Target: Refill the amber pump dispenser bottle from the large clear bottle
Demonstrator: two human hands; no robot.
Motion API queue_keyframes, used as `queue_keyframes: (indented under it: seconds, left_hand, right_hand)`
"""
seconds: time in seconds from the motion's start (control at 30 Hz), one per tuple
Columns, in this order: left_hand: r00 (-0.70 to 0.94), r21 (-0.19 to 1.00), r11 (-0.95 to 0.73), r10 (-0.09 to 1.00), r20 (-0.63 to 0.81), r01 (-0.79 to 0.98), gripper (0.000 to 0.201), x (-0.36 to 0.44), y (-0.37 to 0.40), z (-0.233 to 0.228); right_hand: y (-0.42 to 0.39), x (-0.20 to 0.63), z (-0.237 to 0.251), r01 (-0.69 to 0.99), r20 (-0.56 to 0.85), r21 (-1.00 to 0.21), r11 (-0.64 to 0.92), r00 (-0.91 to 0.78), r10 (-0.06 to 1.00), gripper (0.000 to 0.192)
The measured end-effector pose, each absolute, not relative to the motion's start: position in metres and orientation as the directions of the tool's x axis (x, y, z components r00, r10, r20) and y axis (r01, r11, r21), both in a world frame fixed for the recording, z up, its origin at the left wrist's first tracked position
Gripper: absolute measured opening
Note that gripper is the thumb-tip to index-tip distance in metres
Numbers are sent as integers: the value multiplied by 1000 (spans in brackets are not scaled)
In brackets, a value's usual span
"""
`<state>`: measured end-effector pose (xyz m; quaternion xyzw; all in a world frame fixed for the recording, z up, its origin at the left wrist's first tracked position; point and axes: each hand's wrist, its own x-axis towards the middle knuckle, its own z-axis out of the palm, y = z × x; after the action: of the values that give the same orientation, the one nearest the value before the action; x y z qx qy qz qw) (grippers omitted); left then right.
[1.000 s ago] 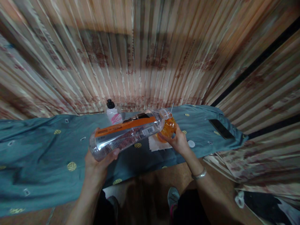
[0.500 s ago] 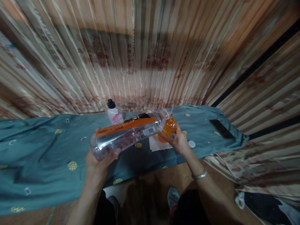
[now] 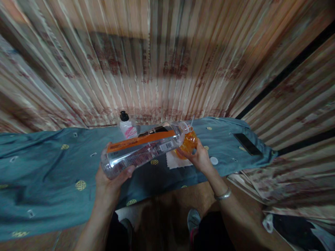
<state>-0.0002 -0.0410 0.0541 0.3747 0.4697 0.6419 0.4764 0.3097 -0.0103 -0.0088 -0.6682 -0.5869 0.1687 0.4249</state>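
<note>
Striped curtain [image 3: 167, 59] fills the whole 12 o'clock half, hanging down to the table [image 3: 44, 174], which is draped in a teal cloth with gold dots and runs from 9 to 3 o'clock. Step in hand: pouring. A big clear bottle [image 3: 142, 148] with an orange label band lies nearly horizontal at centre, base toward 8 o'clock, mouth toward 2 o'clock and tipped right onto the rim of the orange cup [image 3: 187, 144]. Left hand [image 3: 111, 179] cups the bottle's base from below, fingers wrapped closed on it, thumb on the near side. Right hand [image 3: 200, 158] grips the orange cup from its 4 o'clock side, fingers closed round it; a thin stick or straw pokes up out of the cup. The cup sits over a white napkin [image 3: 174, 162] on the cloth. Bottle looks mostly empty, liquid level hard to read. Next move, as a judgement: tilt needs careful control so the mouth stays over the cup rim, and the cup must stay steady. A small bottle with a black cap [image 3: 127, 127] stands at 11 o'clock of the big one, near the curtain. Dark phone [image 3: 247, 143] lies at 3 o'clock, well apart. White bottle cap [image 3: 214, 160] rests just beside the right hand. Silver bracelet [image 3: 222, 195] on the right wrist.
</note>
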Motion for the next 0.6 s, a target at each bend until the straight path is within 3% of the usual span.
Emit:
queue_keyframes:
  seconds: [0.17,0.37,0.6]
  left_hand:
    - [-248,962,-118,967,55,-248,77,-1,-41,52]
    - [-288,950,-119,957,32,-288,86,2,-38,56]
    - [-274,959,-123,960,51,-256,79,-2,-40,51]
  right_hand:
    - [-11,308,-8,639,284,-767,57,258,923,77]
    - [-12,307,-5,624,254,-781,36,263,931,78]
    - [-11,308,-6,636,255,-771,26,271,928,79]
